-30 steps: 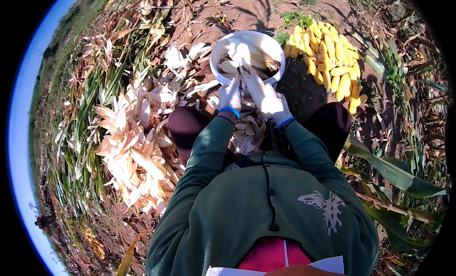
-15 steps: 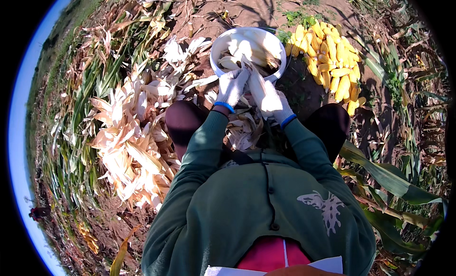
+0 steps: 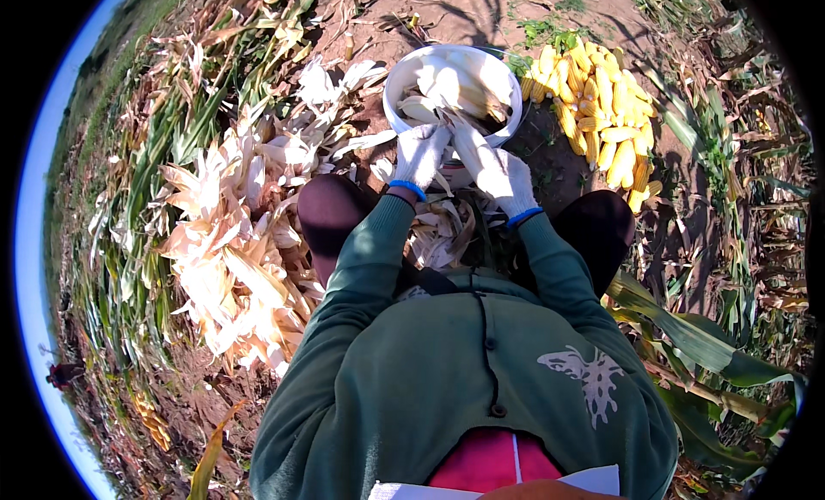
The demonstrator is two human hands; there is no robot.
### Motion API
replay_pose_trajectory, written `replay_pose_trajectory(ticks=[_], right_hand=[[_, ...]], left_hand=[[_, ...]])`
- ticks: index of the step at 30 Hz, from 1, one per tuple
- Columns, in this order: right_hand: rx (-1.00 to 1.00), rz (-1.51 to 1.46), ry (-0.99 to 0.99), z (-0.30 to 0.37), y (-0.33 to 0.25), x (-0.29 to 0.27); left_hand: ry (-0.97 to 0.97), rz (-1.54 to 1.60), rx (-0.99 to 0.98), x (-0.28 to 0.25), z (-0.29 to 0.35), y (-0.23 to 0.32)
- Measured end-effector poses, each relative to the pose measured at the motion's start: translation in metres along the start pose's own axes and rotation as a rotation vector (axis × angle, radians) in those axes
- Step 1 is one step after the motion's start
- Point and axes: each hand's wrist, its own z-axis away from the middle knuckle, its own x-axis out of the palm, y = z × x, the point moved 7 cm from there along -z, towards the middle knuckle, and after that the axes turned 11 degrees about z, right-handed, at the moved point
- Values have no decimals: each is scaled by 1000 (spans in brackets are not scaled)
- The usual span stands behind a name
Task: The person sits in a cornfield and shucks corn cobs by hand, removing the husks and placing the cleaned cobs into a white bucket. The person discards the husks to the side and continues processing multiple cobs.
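Observation:
In front of my knees my right hand (image 3: 513, 189), in a white glove, is closed around the lower part of an ear of corn (image 3: 473, 152) in its pale husk. The ear's tip points away from me and leans left. My left hand (image 3: 419, 156), also gloved, is closed at the husk near that tip; its fingertips are partly hidden. Just beyond both hands stands a white bucket (image 3: 392, 98) with several unhusked ears (image 3: 460, 83) in it.
To the right of the bucket lies a heap of bare yellow corn cobs (image 3: 606, 104). A large pile of stripped husks (image 3: 241, 251) spreads at my left, and more loose husks (image 3: 440, 233) lie between my knees. Green corn leaves (image 3: 700, 341) reach in at the right.
My right hand has shifted slightly, and the ear has tipped a little lower at its top end. The left hand stays at the husk tip. The view has moved slightly.

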Motion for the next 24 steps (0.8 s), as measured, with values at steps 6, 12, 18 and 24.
replay_pose_trajectory(ticks=[6,12,18,24], right_hand=[[-272,211,166,-2,16,10],[298,-929,-135,-11,56,40],[219,-1309,-236,-7,19,19],[301,-1254,-188,0,26,43]], left_hand=[[85,50,26,-1,3,3],[129,326,-172,-9,-8,-47],[265,299,-128,2,6,-32],[89,394,61,19,15,0]])
